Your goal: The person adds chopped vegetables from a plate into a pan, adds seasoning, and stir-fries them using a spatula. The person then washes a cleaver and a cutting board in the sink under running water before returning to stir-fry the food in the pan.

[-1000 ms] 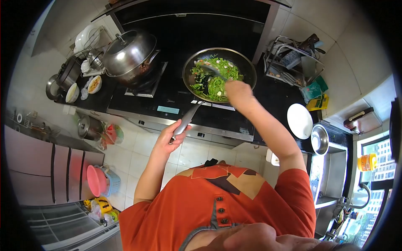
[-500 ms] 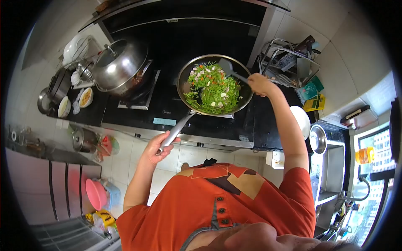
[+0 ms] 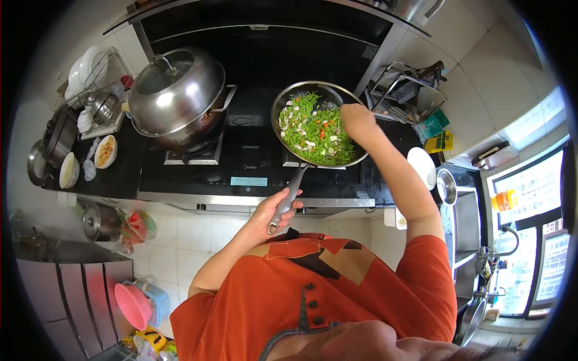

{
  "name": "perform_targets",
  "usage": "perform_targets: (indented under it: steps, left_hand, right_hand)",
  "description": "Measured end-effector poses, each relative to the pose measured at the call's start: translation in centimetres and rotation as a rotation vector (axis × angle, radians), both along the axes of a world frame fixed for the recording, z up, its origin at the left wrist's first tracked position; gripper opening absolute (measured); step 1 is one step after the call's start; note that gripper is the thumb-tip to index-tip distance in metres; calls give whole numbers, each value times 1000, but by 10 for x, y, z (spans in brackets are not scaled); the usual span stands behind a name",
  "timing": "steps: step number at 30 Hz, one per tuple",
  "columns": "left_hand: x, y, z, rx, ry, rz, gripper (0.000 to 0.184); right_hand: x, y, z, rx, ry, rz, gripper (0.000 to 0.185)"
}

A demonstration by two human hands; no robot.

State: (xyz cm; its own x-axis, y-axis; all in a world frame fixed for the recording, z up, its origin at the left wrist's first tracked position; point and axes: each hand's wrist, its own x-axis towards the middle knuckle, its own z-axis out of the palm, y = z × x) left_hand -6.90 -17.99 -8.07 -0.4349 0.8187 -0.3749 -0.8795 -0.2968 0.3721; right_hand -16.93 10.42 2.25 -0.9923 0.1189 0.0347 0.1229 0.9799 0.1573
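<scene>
Head view: my left grip [image 3: 269, 213] was wrapped round the grey handle [image 3: 284, 203] of the frying pan [image 3: 357, 150], with the handle's end poking out below my palm toward my orange shirt [image 3: 241, 289]. The pan sat over the right-hand burner of the black stove [image 3: 250, 138], though I couldn't tell whether it was resting there or raised a little. Inside it, chopped greens [image 3: 319, 133] were spread out, mixed with pale slices and a few red bits. My right grip [image 3: 359, 124] was curled closed around the spatula [image 3: 330, 94] above the pan's right side; my knuckles hid most of its shaft, and only the dark blade showed near the far rim. On the left burner stood a big pot [image 3: 186, 139] under a domed steel lid [image 3: 174, 87]. Farther left on the tabletop [image 3: 123, 174] were two small bowls [image 3: 106, 151], one filled with orangey food. Off to my right lay a white plate [image 3: 421, 167], with a metal bowl [image 3: 446, 186] just beside it and, farther back, a wire rack [image 3: 404, 90] near a yellow packet [image 3: 438, 142].
</scene>
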Motion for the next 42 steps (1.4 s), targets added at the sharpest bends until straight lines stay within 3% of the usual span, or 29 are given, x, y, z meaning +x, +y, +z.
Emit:
perform_targets:
  steps: [4, 10, 11, 12, 19, 22, 24, 28, 30, 34, 38, 40, 42]
  left_hand:
    - [-2, -1, -3, -6, 5, -20, 41]
    - [-2, 1, -12, 35, 5, -10, 34]
    - [-2, 1, -11, 36, 7, -13, 34]
    - [-1, 1, -9, 23, 20, -12, 37]
    - [-5, -3, -4, 11, 18, 5, 37]
    - [-9, -7, -5, 7, 11, 3, 37]
    - [-10, -7, -3, 17, 1, -11, 37]
    - [-12, -9, -8, 5, 18, -12, 39]
    - [-14, -11, -4, -40, 16, 5, 38]
    - [-18, -15, -2, -8, 22, -7, 37]
    - [-14, -15, -4, -26, 24, 7, 37]
    - [-13, -13, -4, -37, 33, 11, 37]
    - [-12, -13, -3, -58, 20, 28, 37]
  right_hand:
    - [-1, -48, -16, -92, -61, 28, 17]
    - [49, -45, -15, -35, -60, 185, 14]
    - [64, -35, -10, 2, -123, 263, 23]
    - [77, -27, -4, 38, -185, 343, 35]
    - [152, 5, 97, 198, -144, 309, 26]
    - [173, -1, 112, 233, -173, 279, 23]
    - [165, -2, 86, 200, -270, 292, 19]
    - [113, 15, 22, 301, -80, 273, 8]
    - [105, 30, 31, 268, 75, 303, 9]
    - [137, 35, 92, 380, -137, 198, 14]
    - [107, 37, 47, 340, -241, 158, 14]
    - [83, 42, 20, 354, -31, 200, 13]
    - [73, 54, 21, 271, -48, 146, 14]
